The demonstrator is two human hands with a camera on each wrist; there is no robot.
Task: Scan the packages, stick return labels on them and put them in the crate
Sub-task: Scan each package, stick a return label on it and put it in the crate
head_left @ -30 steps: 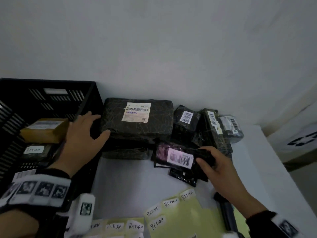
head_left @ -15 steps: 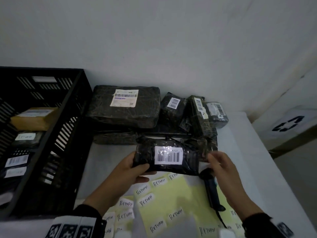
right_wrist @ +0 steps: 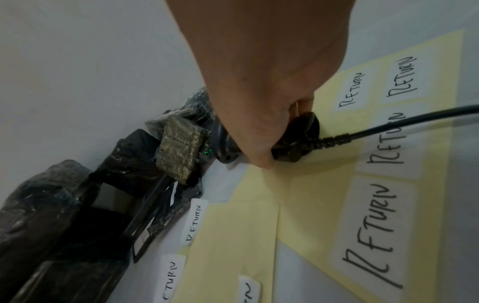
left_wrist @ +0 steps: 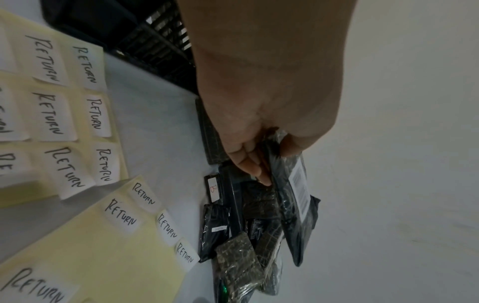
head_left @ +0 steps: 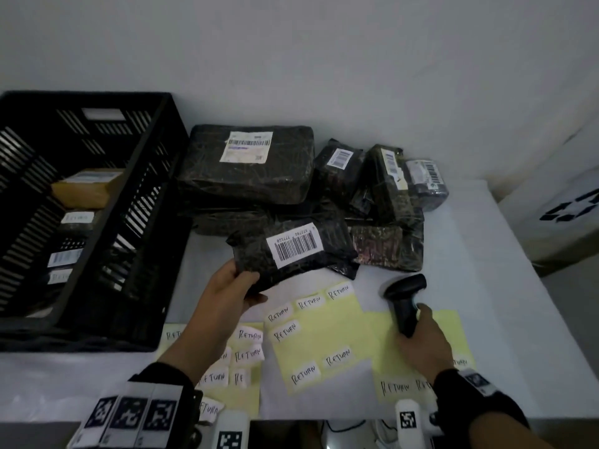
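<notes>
A black package [head_left: 293, 251] (white barcode label up) is gripped by the left hand [head_left: 227, 293] above yellow sheets [head_left: 324, 338] of handwritten "RETURN" stickers; a scanner [head_left: 405, 303] is clasped in the right hand [head_left: 424, 338], beside the crate [head_left: 142, 196].

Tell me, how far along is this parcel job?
Partly done. A few packages already lie in the black crate, at least one showing a RETURN label. In hand: the left hand holds a black package barcode up, and the right hand grips the scanner, so scanning comes next. Left: this one's label, plus the pile of packages by the wall.
</notes>
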